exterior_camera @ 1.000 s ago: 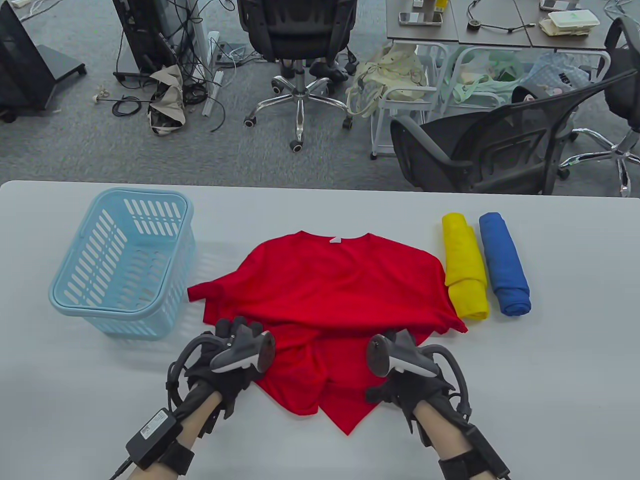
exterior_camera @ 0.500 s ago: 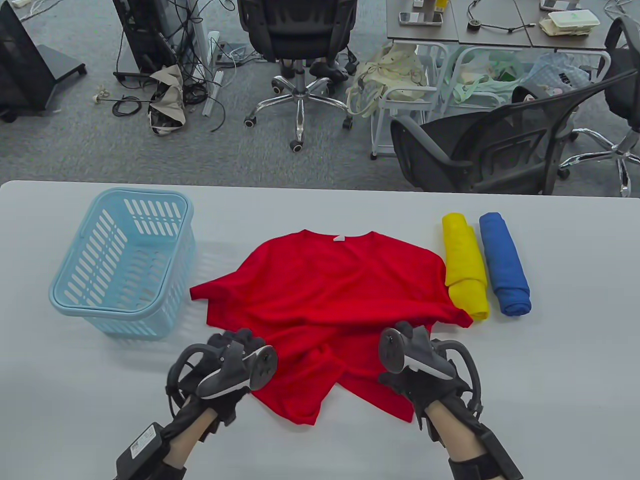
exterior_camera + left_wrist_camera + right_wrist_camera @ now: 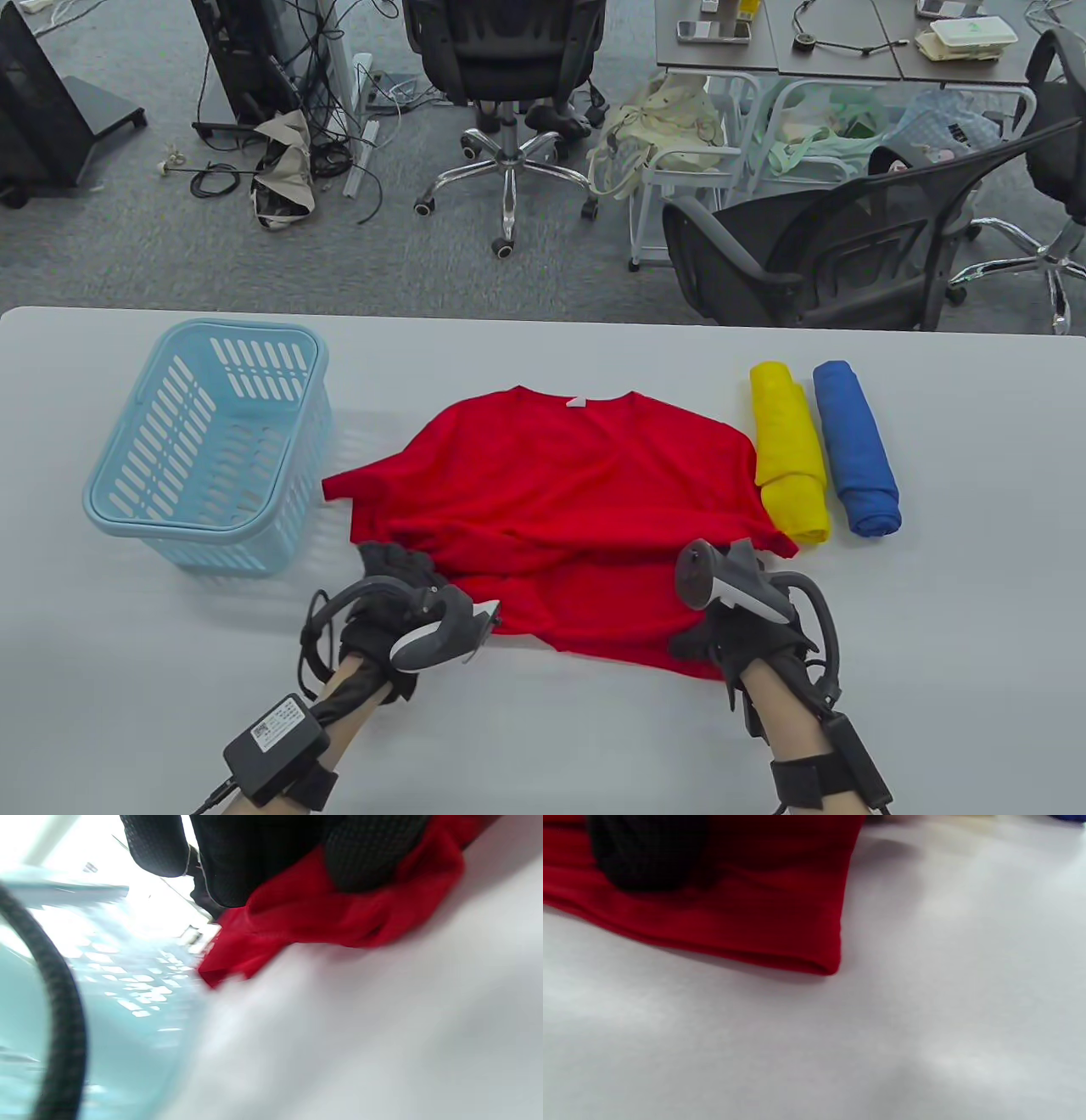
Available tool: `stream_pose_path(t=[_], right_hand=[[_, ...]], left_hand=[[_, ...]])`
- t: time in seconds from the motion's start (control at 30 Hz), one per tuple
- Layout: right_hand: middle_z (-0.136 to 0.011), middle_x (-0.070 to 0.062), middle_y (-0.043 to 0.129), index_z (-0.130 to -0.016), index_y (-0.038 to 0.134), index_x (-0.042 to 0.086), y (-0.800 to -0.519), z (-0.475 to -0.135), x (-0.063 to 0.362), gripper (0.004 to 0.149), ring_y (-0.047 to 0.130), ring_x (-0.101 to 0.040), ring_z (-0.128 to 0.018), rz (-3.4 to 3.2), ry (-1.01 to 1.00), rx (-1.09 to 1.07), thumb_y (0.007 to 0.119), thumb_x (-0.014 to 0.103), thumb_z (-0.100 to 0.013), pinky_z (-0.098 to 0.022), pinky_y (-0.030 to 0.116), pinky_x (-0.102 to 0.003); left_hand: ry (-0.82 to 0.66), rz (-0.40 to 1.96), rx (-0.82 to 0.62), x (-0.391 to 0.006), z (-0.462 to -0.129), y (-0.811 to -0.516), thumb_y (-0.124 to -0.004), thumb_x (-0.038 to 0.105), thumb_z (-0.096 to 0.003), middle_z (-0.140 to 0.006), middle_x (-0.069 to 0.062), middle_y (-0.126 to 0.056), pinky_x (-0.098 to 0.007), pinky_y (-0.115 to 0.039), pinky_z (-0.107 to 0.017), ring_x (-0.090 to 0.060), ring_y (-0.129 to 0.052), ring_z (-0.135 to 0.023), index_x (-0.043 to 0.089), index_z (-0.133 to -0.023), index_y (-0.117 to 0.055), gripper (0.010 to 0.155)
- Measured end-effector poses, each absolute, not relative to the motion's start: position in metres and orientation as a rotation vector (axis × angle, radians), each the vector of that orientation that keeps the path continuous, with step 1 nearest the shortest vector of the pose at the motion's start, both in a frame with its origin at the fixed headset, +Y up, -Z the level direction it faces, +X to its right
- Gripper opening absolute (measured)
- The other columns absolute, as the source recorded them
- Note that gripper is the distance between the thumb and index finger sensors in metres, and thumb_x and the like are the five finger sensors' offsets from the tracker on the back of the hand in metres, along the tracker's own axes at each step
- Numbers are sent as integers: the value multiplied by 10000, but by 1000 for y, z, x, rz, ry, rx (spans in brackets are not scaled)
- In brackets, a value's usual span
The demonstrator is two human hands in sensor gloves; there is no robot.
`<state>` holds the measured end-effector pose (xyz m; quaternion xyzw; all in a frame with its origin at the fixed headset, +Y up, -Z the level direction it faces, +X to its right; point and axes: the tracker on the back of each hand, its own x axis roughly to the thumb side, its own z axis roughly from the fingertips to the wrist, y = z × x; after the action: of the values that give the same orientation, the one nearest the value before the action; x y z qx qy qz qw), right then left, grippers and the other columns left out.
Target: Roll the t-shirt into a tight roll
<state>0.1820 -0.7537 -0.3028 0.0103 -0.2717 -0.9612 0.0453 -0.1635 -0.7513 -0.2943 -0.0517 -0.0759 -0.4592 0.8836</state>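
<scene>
The red t-shirt (image 3: 577, 484) lies on the grey table (image 3: 543, 730), collar at the far side, hem towards me. My left hand (image 3: 399, 570) grips the hem's left corner. In the left wrist view its gloved fingers (image 3: 365, 861) pinch bunched red cloth (image 3: 305, 912). My right hand (image 3: 708, 641) holds the hem's right corner. In the right wrist view one gloved finger (image 3: 649, 853) presses on the doubled red edge (image 3: 763, 921). The hem runs roughly straight between the hands. The upper part still has creases.
A light blue slotted basket (image 3: 204, 441) stands to the left of the shirt and shows blurred in the left wrist view (image 3: 127, 984). A yellow roll (image 3: 789, 450) and a blue roll (image 3: 853, 446) lie right of the shirt. Office chairs stand beyond the table's far edge.
The hem was bunched into a point near me. Both hands have moved apart and drawn it out flat and straight; the right hand went right, the left hand turned over at the left corner.
</scene>
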Motion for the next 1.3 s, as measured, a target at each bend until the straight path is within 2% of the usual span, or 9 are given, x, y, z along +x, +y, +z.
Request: stream_pose_path(t=[0.17,0.33,0.5,0.6,0.67,0.77,0.9,1.07,1.3], right_hand=[[-1246,-183,258,-1200,269,182,-742,-294,169,909,330,-495,-1149,-2901,-705,-53,784,518,-530,-747,406,-646],[-1252,-177,265,-1205,278,205,-741,-288,153,911,339,-491,-1152,-3000,-780,-257,765,564,-523,-747,419,-642],[-1232,-162,143,-1194,201,217,-760,-295,160,980,237,-488,-1143,-2952,-905,-192,757,609,-488,-749,384,-647],[-1241,-162,206,-1197,261,208,-756,-296,167,983,302,-481,-1151,-2926,-883,-154,809,581,-472,-745,407,-649],[-1240,-155,202,-1197,266,210,-757,-298,170,980,287,-478,-1149,-2959,-914,-153,832,557,-476,-745,405,-648],[-1241,-157,210,-1196,273,215,-756,-301,172,981,295,-476,-1152,-2952,-903,-129,839,554,-470,-745,407,-650],[-1242,-152,201,-1197,269,214,-758,-304,179,978,283,-461,-1156,-2972,-907,-90,832,555,-475,-746,402,-651],[-1236,-156,161,-1196,225,204,-761,-303,186,920,239,-462,-1151,-2977,-910,-49,741,568,-527,-750,390,-645],[-1225,-153,118,-1192,180,201,-764,-306,191,872,187,-453,-1143,-2995,-945,-16,685,542,-568,-752,379,-638]], left_hand=[[-187,-587,-92,-174,-283,-721,-649,418,-569,-1204,-33,-648,-592,-636,-777,-317,-752,-1072,351,-1076,-599,514],[-366,-271,-351,-172,-281,-734,-694,594,-495,-1232,-101,-580,-628,-604,-773,-373,-690,-1092,322,-1141,-490,731],[-418,-386,-247,-171,-293,-738,-625,356,-560,-1104,43,-788,-571,-659,-770,-244,-849,-1023,370,-945,-733,400],[-451,240,-414,-190,-299,-713,-626,287,-548,-1034,-47,-848,-600,-655,-752,-339,-873,-958,254,-885,-810,385],[-374,443,-339,-202,-301,-712,-639,234,-541,-1047,-144,-842,-654,-617,-734,-440,-833,-958,183,-888,-835,402],[-272,10,-388,-203,-303,-729,-605,256,-566,-1188,-157,-665,-646,-604,-744,-445,-727,-1046,226,-1094,-626,529],[-211,-447,-370,-196,-300,-751,-577,438,-586,-1251,-126,-483,-608,-598,-771,-394,-656,-1098,237,-1168,-357,654],[-263,-278,-276,-187,-290,-734,-595,516,-564,-1265,-149,-430,-626,-577,-777,-414,-616,-1113,232,-1178,-341,723],[-310,-322,-505,-194,-301,-760,-571,655,-461,-1246,-201,-232,-622,-553,-782,-455,-491,-1130,206,-1142,-74,955]])
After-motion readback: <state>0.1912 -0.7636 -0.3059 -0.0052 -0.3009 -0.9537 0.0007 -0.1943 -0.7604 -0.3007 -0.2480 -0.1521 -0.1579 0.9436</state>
